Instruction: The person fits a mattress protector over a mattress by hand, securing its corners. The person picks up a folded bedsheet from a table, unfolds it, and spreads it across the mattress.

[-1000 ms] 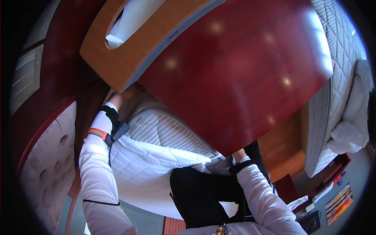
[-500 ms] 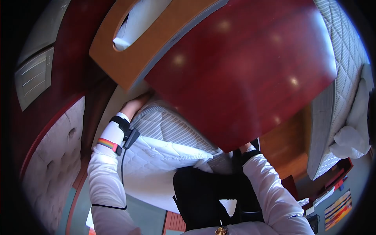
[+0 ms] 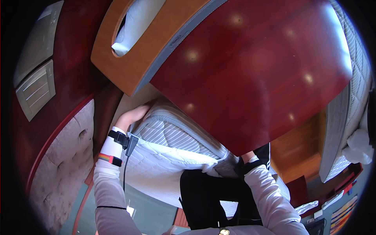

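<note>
Fingers point(image 3: 147, 107) of the left hand point(image 3: 133, 115) lie close together at the near-left corner of the striped mattress point(image 3: 162, 131); their tips are hidden, so I cannot tell whether that grip clamps it. At the mattress's right end, the right hand point(image 3: 247, 157) is partly covered by the glossy red table point(image 3: 250, 78), its grip unreadable too. The left hand has just come out from beside the brown box point(image 3: 113, 70), which makes its place at the corner plain. Compared with the earliest frame, more of the mattress's upper edge shows, and the table appears farther right. A white quilted layer point(image 3: 156, 168) lies below the mattress, a tufted panel point(image 3: 64, 156) well to its left.
</note>
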A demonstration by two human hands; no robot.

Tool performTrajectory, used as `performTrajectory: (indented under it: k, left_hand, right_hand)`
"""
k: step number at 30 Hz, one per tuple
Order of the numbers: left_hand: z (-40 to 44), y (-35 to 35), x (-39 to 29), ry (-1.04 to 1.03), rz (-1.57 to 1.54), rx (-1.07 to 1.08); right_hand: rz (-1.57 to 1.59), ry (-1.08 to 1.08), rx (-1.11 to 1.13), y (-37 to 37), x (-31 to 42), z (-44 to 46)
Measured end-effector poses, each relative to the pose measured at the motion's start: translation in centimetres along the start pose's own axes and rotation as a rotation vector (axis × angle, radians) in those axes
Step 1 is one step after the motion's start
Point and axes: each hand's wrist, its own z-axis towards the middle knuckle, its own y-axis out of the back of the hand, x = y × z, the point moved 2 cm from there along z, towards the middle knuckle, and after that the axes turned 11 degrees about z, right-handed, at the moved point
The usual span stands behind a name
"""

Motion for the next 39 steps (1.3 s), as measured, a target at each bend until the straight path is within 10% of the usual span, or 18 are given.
performTrajectory:
  k: [14, 17, 29, 39]
  left_hand:
    - [4.9, 2.3, -0.2, -0.494, 0.080, -0.064]
    - [6.6, 2.5, 2.0, -0.445, 0.300, -0.252]
    - [8.7, 3.1, 7.7, -0.285, -0.348, 0.090]
    - [5.2, 2.0, 2.3, -0.620, 0.417, -0.339]
  right_hand:
    - [-0.063, 0.075, -0.060, -3.0, 1.5, 2.0]
    - [-0.085, 0.063, -0.059, -2.3, 2.5, 1.6]
    - [-0.141, 0.014, -0.055, -2.0, 4.2, -0.1]
    - [-0.155, 0.050, -0.065, -2.1, 5.4, 1.1]
